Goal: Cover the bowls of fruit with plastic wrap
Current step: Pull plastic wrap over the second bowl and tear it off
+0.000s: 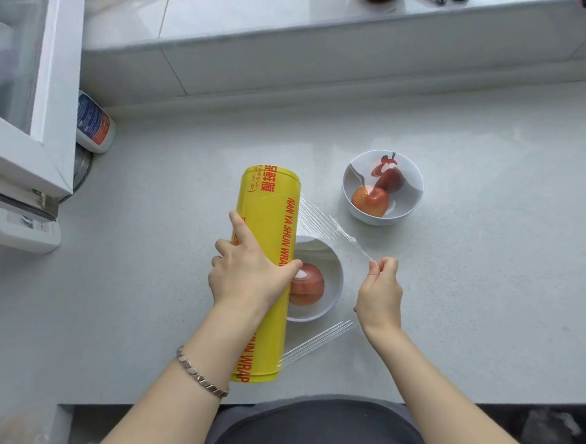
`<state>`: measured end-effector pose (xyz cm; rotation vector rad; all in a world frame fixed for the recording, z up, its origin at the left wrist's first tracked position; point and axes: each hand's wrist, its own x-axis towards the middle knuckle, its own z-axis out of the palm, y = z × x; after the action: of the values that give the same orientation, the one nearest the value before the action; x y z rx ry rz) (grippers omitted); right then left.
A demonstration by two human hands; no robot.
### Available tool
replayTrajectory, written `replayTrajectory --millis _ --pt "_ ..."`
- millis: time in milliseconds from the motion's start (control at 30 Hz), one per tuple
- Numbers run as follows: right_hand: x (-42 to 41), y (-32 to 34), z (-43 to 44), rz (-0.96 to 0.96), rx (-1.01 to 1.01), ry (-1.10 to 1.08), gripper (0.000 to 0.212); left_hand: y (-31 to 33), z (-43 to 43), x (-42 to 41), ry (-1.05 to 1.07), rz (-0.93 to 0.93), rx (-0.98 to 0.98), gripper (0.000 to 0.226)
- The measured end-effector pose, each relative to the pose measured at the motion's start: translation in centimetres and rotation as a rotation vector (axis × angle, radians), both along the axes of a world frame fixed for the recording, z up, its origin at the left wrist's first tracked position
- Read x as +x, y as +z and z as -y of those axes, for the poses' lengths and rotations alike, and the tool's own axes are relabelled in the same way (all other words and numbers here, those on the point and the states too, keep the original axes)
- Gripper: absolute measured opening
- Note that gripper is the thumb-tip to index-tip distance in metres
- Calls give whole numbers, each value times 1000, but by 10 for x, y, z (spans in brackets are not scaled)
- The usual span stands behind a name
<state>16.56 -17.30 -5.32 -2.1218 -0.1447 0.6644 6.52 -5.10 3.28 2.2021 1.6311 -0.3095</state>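
On the grey counter (451, 300) the yellow plastic wrap roll (272, 203) lies lengthwise, with the left hand (247, 274) clasping its middle from above. The near bowl (313, 317) sits just right of the roll, beneath the stretched film (328, 231). The far bowl (414, 181) stands beyond. The right hand (380, 292) pinches the film's edge.

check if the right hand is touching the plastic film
Touching. The head view shows the right hand pinching the far corner of the plastic film, which is stretched out from the yellow roll.
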Motion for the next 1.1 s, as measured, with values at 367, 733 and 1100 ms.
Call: replayTrajectory --millis 367,733,1100 --pt "-18 -27 -8 -175 -26 57 20 -4 0 7 -48 -65 17 122" --pt "-11 3 2 -83 124 161 25 -3 -5 0 -81 22 -62 91" --pt "-22 -3 -9 108 -59 314 28 -12 -26 -36 285 617 -641 91"
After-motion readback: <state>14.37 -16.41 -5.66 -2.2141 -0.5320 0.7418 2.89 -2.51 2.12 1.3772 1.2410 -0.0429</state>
